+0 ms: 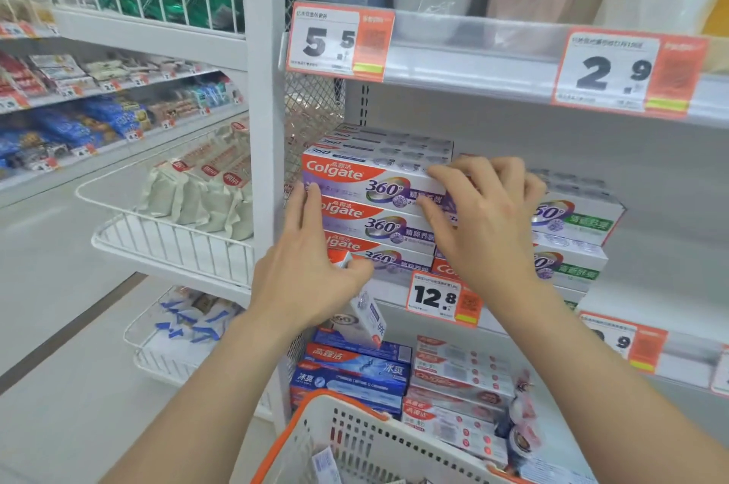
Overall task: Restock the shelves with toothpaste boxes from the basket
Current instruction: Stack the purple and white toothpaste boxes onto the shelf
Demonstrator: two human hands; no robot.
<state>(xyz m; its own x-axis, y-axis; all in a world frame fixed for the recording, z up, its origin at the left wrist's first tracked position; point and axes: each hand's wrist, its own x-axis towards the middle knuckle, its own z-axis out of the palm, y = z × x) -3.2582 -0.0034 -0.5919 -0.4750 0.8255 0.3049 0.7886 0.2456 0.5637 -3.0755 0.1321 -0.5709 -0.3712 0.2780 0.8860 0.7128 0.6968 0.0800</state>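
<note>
Colgate toothpaste boxes (371, 221) stack three high; right hand (487, 225) pinches the top box (355, 178), left hand (305, 274) pinches a spare box (369, 316), basket (394, 442) seemingly not yet emptied.

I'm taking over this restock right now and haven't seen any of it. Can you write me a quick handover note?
Left hand: fingertips touch the left end of the top purple box; the thumb pinches a spare toothpaste box that hangs tilted below.
Right hand: grips the right end of that top box.
Things: the top purple box lies on two like it at the left end of the shelf, with green boxes beside them. The basket is below, its contents mostly out of view.
Done: front purple stack is three high.
Left: square the top box, shelve the spare, then check the basket.
</note>
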